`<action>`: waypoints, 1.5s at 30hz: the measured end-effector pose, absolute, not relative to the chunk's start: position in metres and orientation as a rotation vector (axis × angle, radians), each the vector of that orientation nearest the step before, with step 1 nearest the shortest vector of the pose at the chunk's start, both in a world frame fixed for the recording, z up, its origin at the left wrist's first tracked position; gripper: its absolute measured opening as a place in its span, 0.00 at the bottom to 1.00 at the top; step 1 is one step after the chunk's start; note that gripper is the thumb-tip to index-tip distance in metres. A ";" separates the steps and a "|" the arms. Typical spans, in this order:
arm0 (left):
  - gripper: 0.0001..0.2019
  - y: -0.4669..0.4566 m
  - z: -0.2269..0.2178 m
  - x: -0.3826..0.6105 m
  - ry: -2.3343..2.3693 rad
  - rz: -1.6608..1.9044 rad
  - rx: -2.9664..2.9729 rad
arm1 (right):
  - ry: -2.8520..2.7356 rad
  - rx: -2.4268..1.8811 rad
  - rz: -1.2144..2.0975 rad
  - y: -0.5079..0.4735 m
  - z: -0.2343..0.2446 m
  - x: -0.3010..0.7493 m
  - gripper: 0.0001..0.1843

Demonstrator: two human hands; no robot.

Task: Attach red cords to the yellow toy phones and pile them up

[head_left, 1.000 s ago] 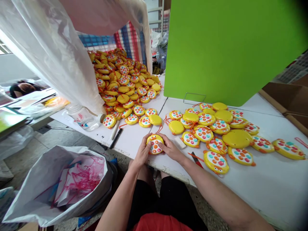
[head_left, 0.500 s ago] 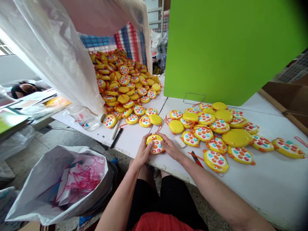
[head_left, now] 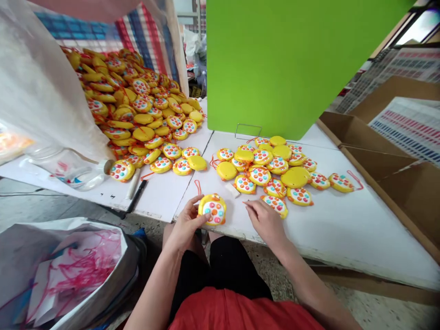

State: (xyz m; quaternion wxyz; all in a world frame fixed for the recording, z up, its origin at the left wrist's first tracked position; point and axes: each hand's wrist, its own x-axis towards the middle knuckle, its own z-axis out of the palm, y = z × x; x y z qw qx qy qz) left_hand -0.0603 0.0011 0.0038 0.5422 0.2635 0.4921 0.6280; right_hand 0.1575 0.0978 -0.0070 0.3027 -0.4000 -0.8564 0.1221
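My left hand [head_left: 188,224] holds a yellow duck-shaped toy [head_left: 213,210] near the table edge, thumb over its white face with coloured round buttons. A red-orange cord loop [head_left: 198,187] rises beside the toy. Fingers bent together, my right hand [head_left: 267,223] is down on the table to the right, apart from that toy. A thin orange tip shows at its fingertips; whatever lies under the fingers is hidden. Close by are a small white block [head_left: 233,190] and a loose group of similar duck toys [head_left: 259,175], some face up, some back up.
A big heap of duck toys [head_left: 142,119] spills from a plastic-lined bag at left. Near it lie a clear jar [head_left: 68,167], a white pen [head_left: 133,184] and a black pen [head_left: 138,196]. A green board [head_left: 268,64] stands behind; cardboard boxes [head_left: 374,160] are at right, a white sack [head_left: 113,275] lower left.
My right hand has let go of the duck toy and moved right, over where a red-and-black tool lay. My left hand keeps the toy. The view has turned right.
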 end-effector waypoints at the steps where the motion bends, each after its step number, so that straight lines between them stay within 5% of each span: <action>1: 0.35 -0.002 0.003 -0.053 1.151 1.491 0.593 | -2.311 -1.112 0.201 0.092 -0.017 0.168 0.14; 7: 0.22 -0.014 0.001 -0.022 1.053 1.530 0.293 | -2.355 -1.158 -0.170 0.083 -0.049 0.190 0.15; 15: 0.40 -0.027 -0.012 -0.027 1.402 1.469 0.653 | -2.466 -1.172 -0.400 0.097 -0.048 0.188 0.24; 28: 0.29 -0.014 -0.023 -0.041 1.489 1.266 0.976 | -2.302 -0.777 0.498 0.083 -0.014 0.165 0.11; 33: 0.25 -0.008 -0.021 -0.051 1.416 1.209 1.056 | -2.373 -0.675 0.575 0.080 -0.011 0.139 0.15; 45: 0.26 -0.010 -0.019 -0.041 1.494 1.153 1.048 | -2.425 -0.709 0.565 0.080 -0.009 0.125 0.07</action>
